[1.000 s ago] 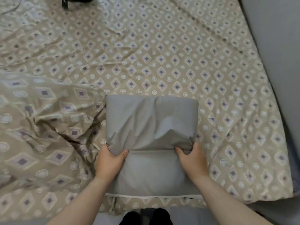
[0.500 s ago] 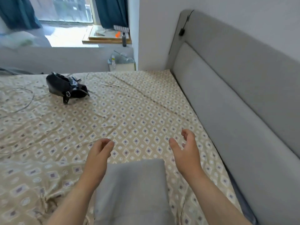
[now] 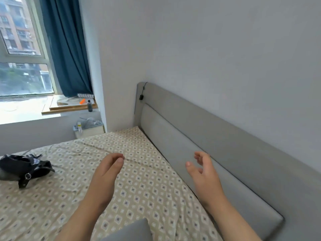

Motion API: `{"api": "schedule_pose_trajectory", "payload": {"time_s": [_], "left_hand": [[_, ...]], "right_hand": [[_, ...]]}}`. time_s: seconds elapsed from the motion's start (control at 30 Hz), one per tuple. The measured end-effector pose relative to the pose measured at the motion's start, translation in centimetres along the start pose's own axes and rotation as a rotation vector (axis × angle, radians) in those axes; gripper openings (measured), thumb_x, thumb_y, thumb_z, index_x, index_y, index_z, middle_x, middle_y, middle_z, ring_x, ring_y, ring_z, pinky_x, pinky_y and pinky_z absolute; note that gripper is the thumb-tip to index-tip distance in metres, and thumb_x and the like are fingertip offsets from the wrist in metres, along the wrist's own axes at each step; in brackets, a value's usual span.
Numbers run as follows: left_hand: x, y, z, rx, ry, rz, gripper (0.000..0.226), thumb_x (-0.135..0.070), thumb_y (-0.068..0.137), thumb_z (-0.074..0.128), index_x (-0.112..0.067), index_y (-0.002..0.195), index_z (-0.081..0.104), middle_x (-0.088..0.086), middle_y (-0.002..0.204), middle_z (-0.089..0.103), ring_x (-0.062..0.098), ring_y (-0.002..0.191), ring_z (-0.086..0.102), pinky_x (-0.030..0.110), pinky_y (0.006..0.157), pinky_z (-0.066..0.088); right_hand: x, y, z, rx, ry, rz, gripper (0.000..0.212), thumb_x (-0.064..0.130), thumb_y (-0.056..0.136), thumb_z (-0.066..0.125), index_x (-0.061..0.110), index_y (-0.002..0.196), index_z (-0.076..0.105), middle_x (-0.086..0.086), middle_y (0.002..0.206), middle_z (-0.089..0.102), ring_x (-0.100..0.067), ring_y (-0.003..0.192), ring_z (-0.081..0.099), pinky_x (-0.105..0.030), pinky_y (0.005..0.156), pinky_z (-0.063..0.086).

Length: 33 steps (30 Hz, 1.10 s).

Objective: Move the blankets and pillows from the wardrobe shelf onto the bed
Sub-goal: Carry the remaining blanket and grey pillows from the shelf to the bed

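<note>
both hands have let go of the grey pillow and come up off it as my head lifted. my left hand hangs loose and empty, fingers lightly together; my right hand is spread and empty, thumb out. they sit apart above the patterned bedsheet, done with the set-down. only a corner of the grey pillow shows at the bottom edge, resting on the sheet near the grey headboard, where pillows belong. a black bag lies well off to the left. wardrobe is out of view.
</note>
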<state>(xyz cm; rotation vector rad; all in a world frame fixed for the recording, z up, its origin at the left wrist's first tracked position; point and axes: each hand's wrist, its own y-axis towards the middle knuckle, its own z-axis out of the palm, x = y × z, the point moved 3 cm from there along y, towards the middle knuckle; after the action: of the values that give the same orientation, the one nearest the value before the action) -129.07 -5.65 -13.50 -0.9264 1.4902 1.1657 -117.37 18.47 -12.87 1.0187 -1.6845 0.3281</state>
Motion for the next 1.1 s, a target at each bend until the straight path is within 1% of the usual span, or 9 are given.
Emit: {"api": "schedule_pose_trajectory", "payload": {"time_s": [0.13, 0.27, 0.5, 0.6, 0.67, 0.8, 0.9, 0.97, 1.1], "left_hand": [[-3.4, -0.7, 0.5, 0.131, -0.013, 0.069, 0.035, -0.045, 0.077, 0.048, -0.025, 0.101, 0.064, -0.006, 0.106, 0.066, 0.011, 0.104, 0.059, 0.044, 0.097, 0.044], [-7.3, -2.4, 1.0, 0.271, -0.044, 0.160, 0.036, -0.050, 0.077, 0.046, -0.030, 0.100, 0.065, -0.010, 0.102, 0.067, 0.004, 0.100, 0.059, 0.038, 0.093, 0.045], [-11.8, -8.8, 6.9, 0.522, -0.223, 0.219, 0.029, -0.037, 0.081, 0.053, -0.019, 0.100, 0.065, -0.003, 0.106, 0.067, 0.012, 0.105, 0.059, 0.041, 0.097, 0.043], [-14.2, -14.1, 11.9, 0.698, -0.286, 0.223, 0.012, -0.017, 0.092, 0.055, -0.014, 0.099, 0.064, 0.003, 0.106, 0.066, 0.020, 0.107, 0.058, 0.045, 0.099, 0.042], [-16.3, -18.2, 14.6, 0.803, -0.330, 0.245, 0.011, -0.021, 0.088, 0.059, -0.017, 0.097, 0.065, 0.002, 0.105, 0.066, 0.020, 0.105, 0.058, 0.047, 0.099, 0.042], [-20.9, -27.9, 18.2, 1.036, -0.401, 0.259, 0.032, -0.037, 0.076, 0.053, -0.020, 0.098, 0.068, -0.003, 0.107, 0.069, 0.015, 0.108, 0.059, 0.045, 0.100, 0.043], [-23.4, -35.7, 19.5, 1.196, -0.451, 0.279, 0.016, -0.027, 0.087, 0.062, -0.023, 0.099, 0.070, -0.003, 0.106, 0.070, 0.017, 0.107, 0.061, 0.041, 0.095, 0.045], [-25.0, -41.1, 19.8, 1.275, -0.492, 0.279, 0.016, -0.021, 0.089, 0.057, -0.025, 0.096, 0.071, -0.004, 0.103, 0.072, 0.018, 0.107, 0.062, 0.041, 0.095, 0.045], [-28.5, -52.3, 18.9, 1.455, -0.570, 0.304, 0.013, -0.028, 0.084, 0.064, -0.030, 0.093, 0.073, -0.009, 0.104, 0.072, 0.011, 0.108, 0.061, 0.044, 0.100, 0.042]], "right_hand": [[3.6, -3.3, -3.3, -0.138, -0.004, -0.018, 0.040, 0.034, 0.089, 0.060, 0.029, 0.126, 0.046, 0.012, 0.127, 0.050, -0.004, 0.118, 0.045, -0.029, 0.099, 0.037], [7.0, -8.1, -6.4, -0.304, -0.002, -0.051, 0.031, 0.029, 0.089, 0.061, 0.033, 0.117, 0.046, 0.019, 0.118, 0.051, 0.011, 0.110, 0.046, -0.008, 0.084, 0.034], [10.9, -19.8, -15.8, -0.599, -0.128, 0.010, 0.035, 0.023, 0.090, 0.061, 0.024, 0.122, 0.048, 0.008, 0.124, 0.052, -0.003, 0.115, 0.047, -0.025, 0.097, 0.035], [13.0, -27.3, -21.2, -0.766, -0.197, 0.045, 0.031, 0.026, 0.091, 0.059, 0.033, 0.118, 0.047, 0.014, 0.123, 0.053, 0.009, 0.112, 0.046, -0.022, 0.092, 0.037], [14.5, -32.3, -24.2, -0.859, -0.242, 0.072, 0.030, 0.030, 0.091, 0.058, 0.036, 0.118, 0.047, 0.021, 0.123, 0.052, 0.014, 0.113, 0.044, -0.018, 0.091, 0.036], [17.8, -43.4, -28.9, -1.047, -0.337, 0.109, 0.027, 0.029, 0.089, 0.060, 0.042, 0.111, 0.049, 0.024, 0.120, 0.053, 0.014, 0.111, 0.045, -0.015, 0.087, 0.037], [19.8, -52.3, -30.9, -1.194, -0.378, 0.155, 0.029, 0.029, 0.087, 0.063, 0.047, 0.105, 0.051, 0.025, 0.117, 0.056, 0.017, 0.106, 0.048, -0.020, 0.089, 0.040], [21.4, -58.4, -31.9, -1.286, -0.392, 0.196, 0.030, 0.030, 0.086, 0.064, 0.050, 0.106, 0.052, 0.026, 0.117, 0.056, 0.014, 0.106, 0.050, -0.026, 0.092, 0.042], [25.1, -70.3, -33.2, -1.470, -0.443, 0.233, 0.029, 0.021, 0.086, 0.065, 0.041, 0.104, 0.054, 0.017, 0.119, 0.056, 0.001, 0.111, 0.052, -0.028, 0.093, 0.041]]}}
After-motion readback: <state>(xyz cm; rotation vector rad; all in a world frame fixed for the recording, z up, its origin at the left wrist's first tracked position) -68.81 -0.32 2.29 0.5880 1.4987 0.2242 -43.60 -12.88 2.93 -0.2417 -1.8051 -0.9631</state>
